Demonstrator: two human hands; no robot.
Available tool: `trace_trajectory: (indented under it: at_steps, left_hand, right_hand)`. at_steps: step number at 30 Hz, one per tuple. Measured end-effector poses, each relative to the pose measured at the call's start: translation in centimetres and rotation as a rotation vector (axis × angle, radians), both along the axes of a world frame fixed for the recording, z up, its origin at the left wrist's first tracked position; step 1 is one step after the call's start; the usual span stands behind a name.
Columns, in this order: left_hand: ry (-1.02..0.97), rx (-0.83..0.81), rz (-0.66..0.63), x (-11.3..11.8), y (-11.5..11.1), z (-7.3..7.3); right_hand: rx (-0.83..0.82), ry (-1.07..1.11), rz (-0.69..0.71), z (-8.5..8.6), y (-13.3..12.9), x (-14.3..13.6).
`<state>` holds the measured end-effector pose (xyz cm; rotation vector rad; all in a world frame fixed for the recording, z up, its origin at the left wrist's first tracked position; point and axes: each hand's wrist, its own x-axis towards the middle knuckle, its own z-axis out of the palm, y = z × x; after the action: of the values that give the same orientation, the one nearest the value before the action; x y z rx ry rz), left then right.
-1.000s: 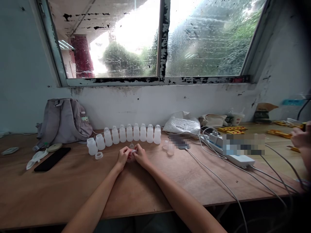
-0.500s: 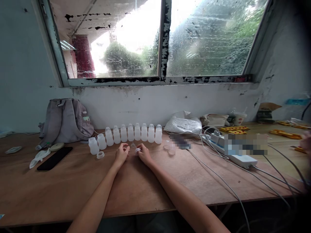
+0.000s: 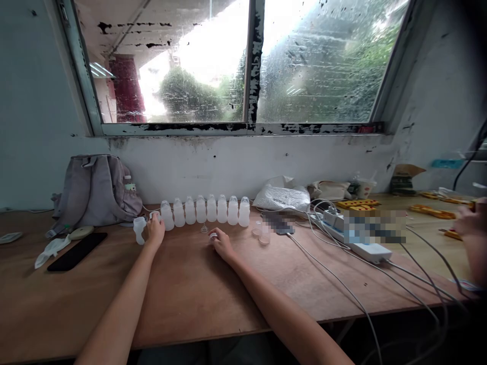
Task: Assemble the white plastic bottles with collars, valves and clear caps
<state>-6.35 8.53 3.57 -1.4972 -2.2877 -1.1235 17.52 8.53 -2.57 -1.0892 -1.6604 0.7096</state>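
A: What takes up most of the view?

B: The window [image 3: 315,66], its frame chipped and dark in patches; beneath it the brown table [image 3: 205,299], meeting a paler surface at the right.

A: And the larger things on the table?

B: A grey backpack [image 3: 95,190] near the wall on the left; a silver bag [image 3: 283,196] towards the back, right of the middle; a white power strip [image 3: 376,251] farther right, with cables around it; a flat black object [image 3: 78,252] in front of the backpack.

A: Where are the hands?

B: The left hand [image 3: 155,232] is at the row of bottles [image 3: 201,210], by the second one from the left and partly covering it; I cannot tell whether its fingers are closed on that bottle; the right hand [image 3: 222,245] is over the middle of the table, its fingertips together on a white ring; another person's hand [image 3: 472,218] shows at the right edge.

A: How do the bottles stand?

B: Upright, side by side along the back; the eight towards the right wear clear caps, while the leftmost has none.

A: Anything smaller?

B: Two clear lids [image 3: 264,238] right of the row; the white ring [image 3: 213,235] in the right hand; a clear teat [image 3: 204,228] on the table, just beyond that hand.
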Motion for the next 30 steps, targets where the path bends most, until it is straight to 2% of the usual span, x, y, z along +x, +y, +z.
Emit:
trace_trajectory:
  at_steps: [3, 5, 8, 10, 13, 16, 19, 22, 25, 28, 30]
  left_hand:
    - [0.026, 0.059, -0.001, 0.9, -0.7, 0.4]
    - [0.037, 0.194, -0.023, 2.2, -1.5, 0.7]
    - [-0.026, 0.538, -0.177, 5.1, -2.6, 0.9]
    - [-0.086, 0.619, -0.33, 7.3, -3.2, 0.7]
    - [-0.109, 0.566, -0.522, 10.1, -3.9, -0.3]
    - [-0.129, 0.482, -0.63, 11.5, -4.4, -1.9]
    - [-0.165, 0.415, -0.705, 11.6, -4.5, -3.1]
    - [-0.312, 0.389, -0.773, 11.2, -4.1, -3.7]
    - [-0.472, 0.322, -0.84, 11.0, -3.5, -4.2]
    - [-0.452, 0.178, -0.85, 11.0, -3.2, -4.6]
    - [-0.391, 0.151, -0.813, 11.2, -3.4, -4.7]
  right_hand:
    - [-0.029, 0.03, 0.011, -0.1, 0.0, 0.0]
    - [-0.056, 0.057, 0.013, 0.0, 0.0, 0.0]
    - [-0.101, 0.113, 0.004, 0.1, 0.0, 0.0]
    - [-0.14, 0.161, 0.007, 0.3, 0.0, 0.1]
    - [-0.207, 0.246, 0.045, 0.6, -0.1, 0.0]
    - [-0.246, 0.332, 0.093, 1.0, -0.1, -0.2]
    - [-0.311, 0.548, 0.17, 1.4, -0.2, -0.5]
    - [-0.386, 0.741, 0.254, 1.9, -0.5, -0.5]
    - [-0.375, 0.733, 0.28, 2.4, -0.8, -0.2]
    - [-0.289, 0.732, 0.257, 2.8, -1.0, 0.1]
    - [-0.258, 0.759, 0.256, 3.1, -1.0, 0.2]
